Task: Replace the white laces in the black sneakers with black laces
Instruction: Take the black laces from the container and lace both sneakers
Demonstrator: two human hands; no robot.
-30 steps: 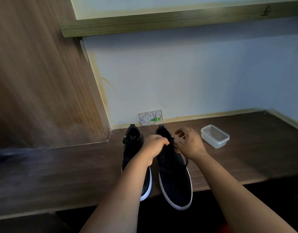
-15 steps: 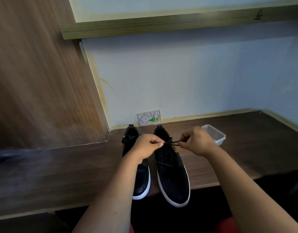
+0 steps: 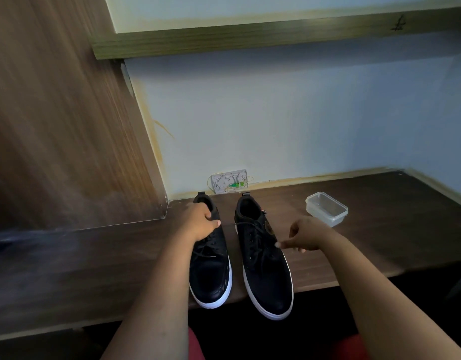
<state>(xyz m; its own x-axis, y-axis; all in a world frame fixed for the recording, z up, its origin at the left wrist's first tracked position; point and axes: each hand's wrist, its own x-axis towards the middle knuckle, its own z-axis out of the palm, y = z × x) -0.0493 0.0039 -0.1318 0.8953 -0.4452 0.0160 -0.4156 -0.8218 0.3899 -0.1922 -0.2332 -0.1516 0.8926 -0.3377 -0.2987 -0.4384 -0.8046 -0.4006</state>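
Observation:
Two black sneakers with white soles stand side by side on the dark wooden desk (image 3: pixel 380 250), toes over its front edge. The left sneaker (image 3: pixel 211 274) and the right sneaker (image 3: pixel 265 276) both carry black laces. My left hand (image 3: pixel 200 224) hovers over the left sneaker's collar, pinching one end of the right sneaker's black lace (image 3: pixel 250 224), which runs taut across the gap. My right hand (image 3: pixel 306 237) is beside the right sneaker, fingers pinched on the lace's other end. No white lace is in sight.
A clear plastic container (image 3: pixel 326 209) sits open on the desk to the right of the shoes. A white wall socket plate (image 3: pixel 229 181) is behind them. A wooden panel (image 3: pixel 63 126) rises on the left, and a shelf (image 3: pixel 276 32) overhangs.
My hands have drawn apart from above the right sneaker, the left going left over the left shoe, the right going right and down, stretching the black lace between them.

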